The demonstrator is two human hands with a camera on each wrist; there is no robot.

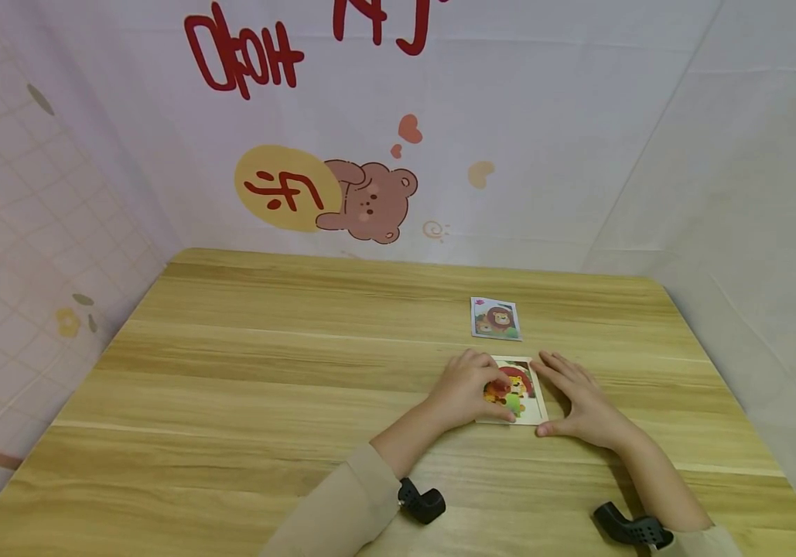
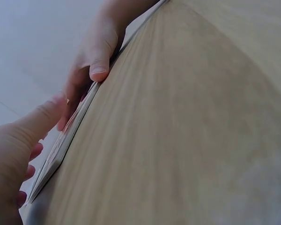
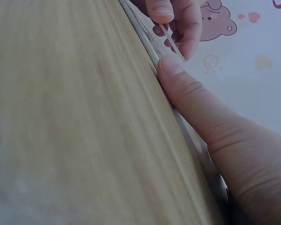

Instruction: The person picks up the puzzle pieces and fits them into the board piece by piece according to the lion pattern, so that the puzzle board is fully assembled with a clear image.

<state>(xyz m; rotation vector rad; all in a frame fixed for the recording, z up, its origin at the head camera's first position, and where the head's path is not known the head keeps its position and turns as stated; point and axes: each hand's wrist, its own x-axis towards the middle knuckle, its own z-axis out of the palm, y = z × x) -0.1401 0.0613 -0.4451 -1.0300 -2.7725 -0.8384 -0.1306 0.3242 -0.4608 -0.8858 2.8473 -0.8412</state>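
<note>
A small lion picture puzzle board (image 1: pixel 538 391) with a pale border lies on the table. My left hand (image 1: pixel 463 389) is over its left side, thumb and fingers around part of the picture. In the right wrist view, that hand pinches a thin flat puzzle piece (image 3: pixel 171 41) between thumb and fingers, tilted above the board. My right hand (image 1: pixel 582 406) stands at the board's right edge, thumb by the near corner and extended fingers by the far corner. Part of the picture is hidden under the left hand.
Just behind the board lies a lion picture card (image 1: pixel 495 319) with matching artwork. The wood-grain table (image 1: pixel 265 371) meets a white printed cloth (image 1: pixel 523 224) at the back. Black wrist mounts (image 1: pixel 424 503) sit on both forearms.
</note>
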